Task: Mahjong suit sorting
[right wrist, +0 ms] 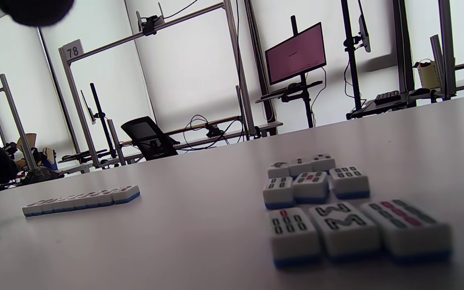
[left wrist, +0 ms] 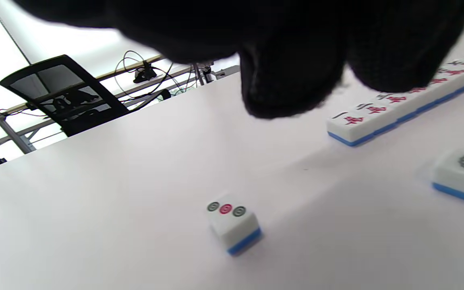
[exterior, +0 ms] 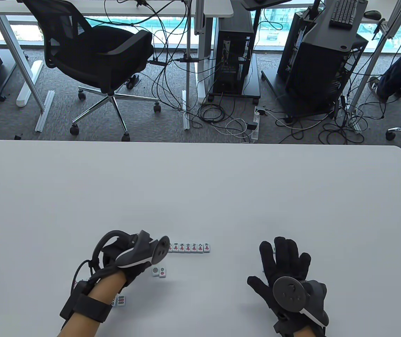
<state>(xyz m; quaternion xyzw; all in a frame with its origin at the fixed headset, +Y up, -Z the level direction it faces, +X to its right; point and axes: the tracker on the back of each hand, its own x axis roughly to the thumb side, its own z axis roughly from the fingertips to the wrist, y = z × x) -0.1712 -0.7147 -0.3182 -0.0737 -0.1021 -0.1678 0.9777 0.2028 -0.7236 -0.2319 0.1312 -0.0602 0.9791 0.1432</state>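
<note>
The lone three-circle tile (left wrist: 232, 223) lies loose on the desk (exterior: 200, 189) under the empty, loosely curled left hand (exterior: 133, 258), clearly the nearer one, left of the character-tile row (exterior: 189, 247), while the right hand (exterior: 284, 270) hovers spread over a block of tiles (right wrist: 324, 201).

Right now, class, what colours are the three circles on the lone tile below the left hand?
The lone tile shows a red circle between two dark ones; left wrist view shows it best.

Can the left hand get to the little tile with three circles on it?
Probably yes. The three-circle tile lies alone on bare table just below the left hand, whose fingers hover above it holding nothing, and nothing stands between them.
</note>
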